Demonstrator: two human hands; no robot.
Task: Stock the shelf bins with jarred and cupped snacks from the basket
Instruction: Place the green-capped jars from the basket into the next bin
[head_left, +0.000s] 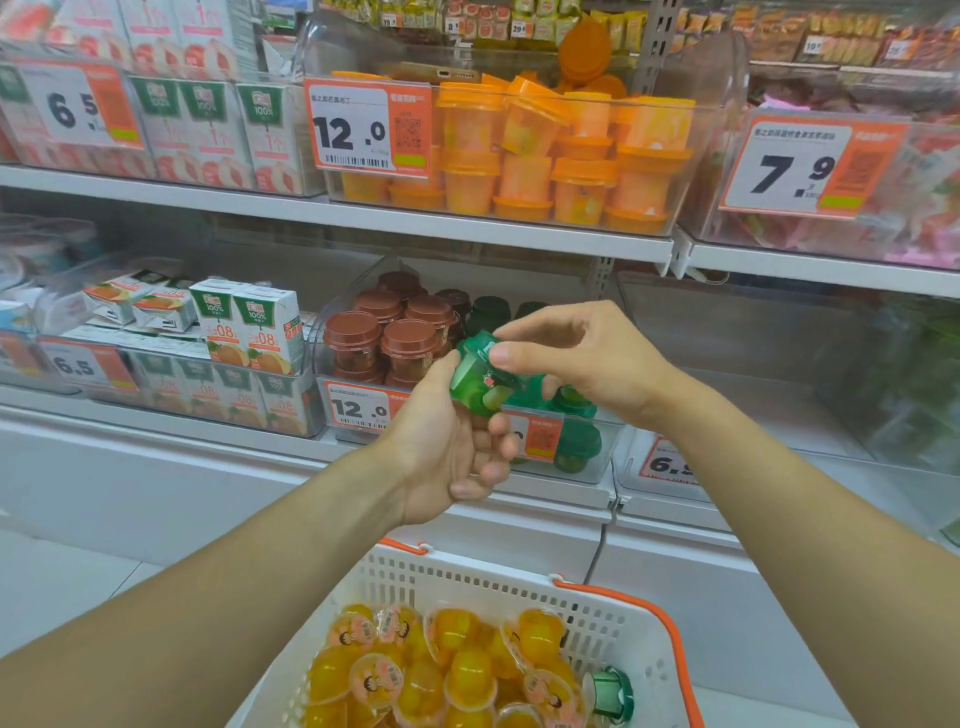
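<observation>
A green jelly cup (478, 379) is tilted in front of the lower shelf bin (597, 467). My left hand (447, 447) grips it from below, and my right hand (576, 358) pinches its lid from above. That clear bin holds brown-lidded cups (384, 332) on its left side and green cups (576, 441) on its right. Below, the white basket (613, 623) with orange handles holds several yellow jelly cups (447, 670) and one green cup (613, 693) lying at its right side.
The upper shelf carries a clear bin of orange-lidded cups (566, 156) with a 12.0 price tag. Juice cartons (249, 327) fill bins to the left. A clear bin (753, 364) stands to the right of the green cups.
</observation>
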